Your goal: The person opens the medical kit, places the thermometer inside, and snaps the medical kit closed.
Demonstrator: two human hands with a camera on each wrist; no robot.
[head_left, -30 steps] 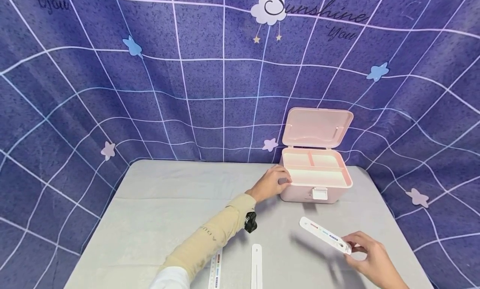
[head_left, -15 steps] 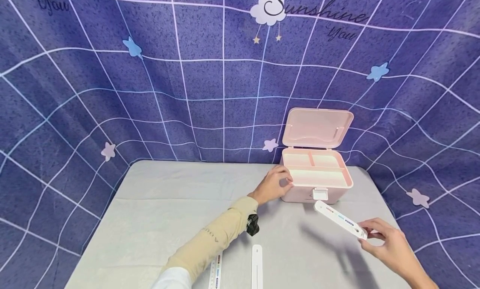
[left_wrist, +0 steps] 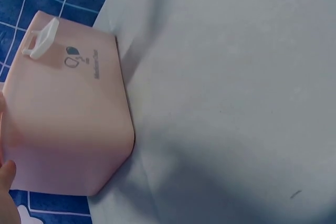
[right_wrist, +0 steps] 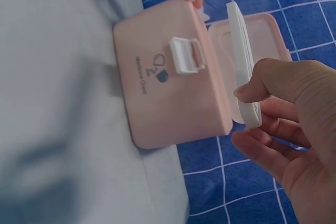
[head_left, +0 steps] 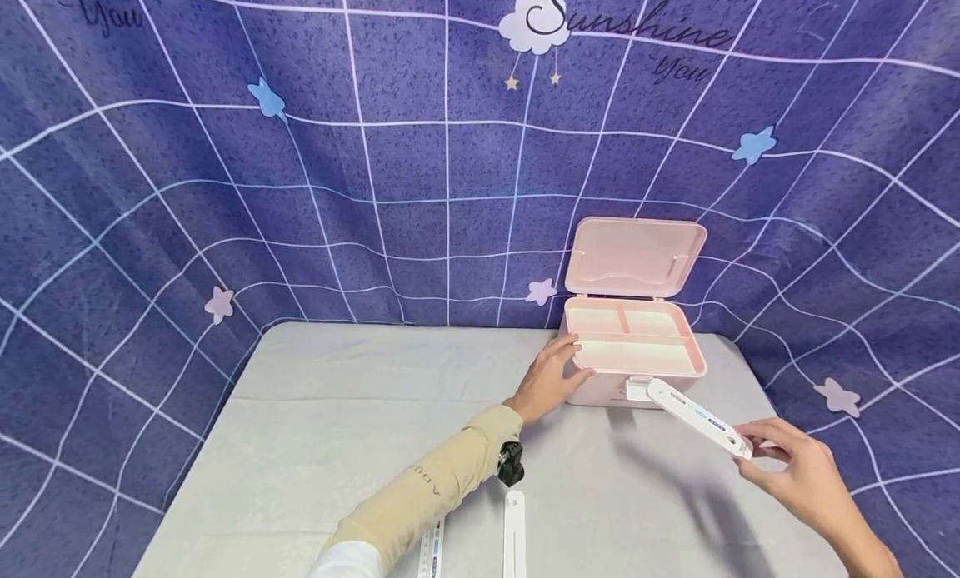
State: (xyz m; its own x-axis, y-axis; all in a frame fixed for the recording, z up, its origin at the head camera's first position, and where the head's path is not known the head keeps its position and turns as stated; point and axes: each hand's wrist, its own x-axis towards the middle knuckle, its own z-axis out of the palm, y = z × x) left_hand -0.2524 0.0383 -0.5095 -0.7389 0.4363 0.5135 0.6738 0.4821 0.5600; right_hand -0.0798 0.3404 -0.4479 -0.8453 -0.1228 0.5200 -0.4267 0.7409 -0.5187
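A pink medicine box point(head_left: 597, 386) with a white latch point(head_left: 638, 390) stands at the table's back right. Its lid point(head_left: 634, 258) is up, and a divided tray point(head_left: 637, 355) shows inside. My left hand point(head_left: 546, 385) holds the box's front left corner, fingers over the rim and thumb at the front. In the left wrist view only fingertips show at the edge. My right hand point(head_left: 795, 465) pinches a slim white strip with coloured marks point(head_left: 697, 416) by its near end. The strip is tilted, its far end overlapping the box front near the latch in the head view.
Two more slim white strips lie at the table's front: one with a scale and coloured marks point(head_left: 431, 553), partly behind the left sleeve, another with a long slot point(head_left: 514, 532). A blue grid-patterned curtain point(head_left: 405, 228) hangs behind and beside the grey table point(head_left: 315, 411).
My right hand has carried the white strip up and right, towards the box front. The left hand's fingers have spread a little wider at the box corner. Box and lid look unmoved.
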